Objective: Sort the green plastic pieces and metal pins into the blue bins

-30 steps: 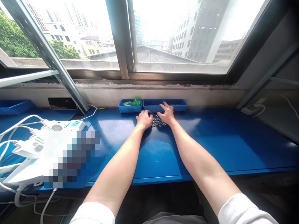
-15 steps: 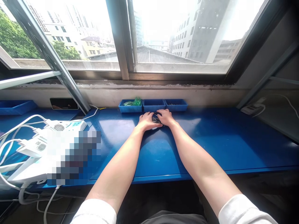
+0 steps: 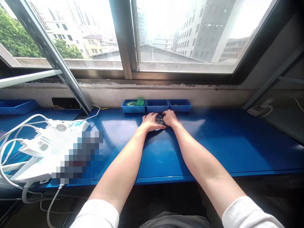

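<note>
My left hand (image 3: 150, 122) and my right hand (image 3: 170, 117) rest on the blue workbench (image 3: 213, 145), cupped against opposite sides of a small heap of thin metal pins (image 3: 160, 120). The heap sits between them and is partly hidden by my fingers. Just beyond my fingertips stand several blue plastic bins in a row. The left bin (image 3: 133, 107) holds green plastic, the middle bin (image 3: 157, 106) shows nothing I can make out, and the right bin (image 3: 180, 105) holds a few small metal pieces.
White power strips (image 3: 68, 126) and tangled white cables lie on the bench to my left, beside a pixelated patch. A shallow blue tray (image 3: 16, 107) sits at the far left. A window frame runs along the back, and the bench's front edge lies below my forearms.
My hands have closed in from a wider spacing, and the loosely spread pins are now gathered into a tighter heap between them. The view has shifted slightly.
</note>
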### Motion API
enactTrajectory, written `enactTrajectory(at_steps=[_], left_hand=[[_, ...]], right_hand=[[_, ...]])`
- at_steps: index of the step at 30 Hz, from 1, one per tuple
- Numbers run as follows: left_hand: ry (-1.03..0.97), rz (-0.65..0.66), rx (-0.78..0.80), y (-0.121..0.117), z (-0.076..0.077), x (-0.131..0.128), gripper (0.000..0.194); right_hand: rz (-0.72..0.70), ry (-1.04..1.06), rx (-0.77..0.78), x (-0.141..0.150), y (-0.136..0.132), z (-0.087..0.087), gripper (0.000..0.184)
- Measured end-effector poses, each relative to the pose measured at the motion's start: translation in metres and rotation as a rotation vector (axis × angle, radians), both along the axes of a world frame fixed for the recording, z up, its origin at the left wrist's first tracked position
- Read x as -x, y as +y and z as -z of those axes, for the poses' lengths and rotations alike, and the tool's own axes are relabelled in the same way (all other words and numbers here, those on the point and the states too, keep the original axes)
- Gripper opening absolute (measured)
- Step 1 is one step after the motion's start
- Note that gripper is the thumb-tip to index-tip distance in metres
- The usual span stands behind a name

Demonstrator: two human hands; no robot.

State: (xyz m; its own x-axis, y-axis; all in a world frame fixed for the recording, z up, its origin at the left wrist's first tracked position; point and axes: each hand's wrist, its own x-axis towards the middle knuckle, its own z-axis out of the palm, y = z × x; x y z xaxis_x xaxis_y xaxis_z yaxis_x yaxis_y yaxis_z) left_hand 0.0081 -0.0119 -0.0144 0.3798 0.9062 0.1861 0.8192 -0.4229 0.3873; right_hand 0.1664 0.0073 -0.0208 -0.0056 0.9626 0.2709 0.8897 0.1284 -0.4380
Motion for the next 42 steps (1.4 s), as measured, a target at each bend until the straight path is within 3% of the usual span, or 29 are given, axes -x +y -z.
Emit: enactTrajectory(at_steps=[7, 11, 14, 17, 20, 28, 34, 39, 42], left_hand=[[0.005, 0.015, 0.019, -0.002, -0.002, 0.001, 0.096], [-0.011, 0.024, 0.020, -0.003, -0.003, 0.002, 0.094], [-0.077, 0.011, -0.020, -0.004, -0.005, 0.000, 0.080], [-0.178, -0.049, -0.109, -0.003, -0.008, -0.003, 0.056], [-0.295, -0.078, -0.210, 0.001, -0.008, -0.004, 0.042], [-0.535, 0.100, -0.226, 0.006, -0.003, -0.004, 0.021], [-0.518, -0.049, -0.195, 0.006, -0.006, -0.001, 0.017], [-0.505, -0.069, -0.187, 0.007, -0.006, -0.003, 0.019], [-0.497, -0.109, -0.172, 0.010, -0.003, -0.004, 0.024]], right_hand=[[0.069, 0.078, 0.065, -0.003, -0.002, -0.005, 0.022], [0.059, 0.025, -0.004, -0.002, -0.001, -0.003, 0.017], [0.012, 0.093, -0.105, 0.000, 0.000, -0.001, 0.018], [-0.095, 0.320, -0.183, 0.001, 0.000, -0.003, 0.017], [-0.197, 0.569, -0.151, 0.002, -0.001, -0.006, 0.015], [-0.277, 0.695, -0.098, 0.008, -0.006, -0.006, 0.019], [-0.280, 0.742, -0.093, 0.010, -0.010, -0.012, 0.026], [-0.309, 0.805, -0.073, 0.007, -0.012, -0.013, 0.033], [-0.242, 0.813, -0.117, 0.003, -0.008, -0.013, 0.029]])
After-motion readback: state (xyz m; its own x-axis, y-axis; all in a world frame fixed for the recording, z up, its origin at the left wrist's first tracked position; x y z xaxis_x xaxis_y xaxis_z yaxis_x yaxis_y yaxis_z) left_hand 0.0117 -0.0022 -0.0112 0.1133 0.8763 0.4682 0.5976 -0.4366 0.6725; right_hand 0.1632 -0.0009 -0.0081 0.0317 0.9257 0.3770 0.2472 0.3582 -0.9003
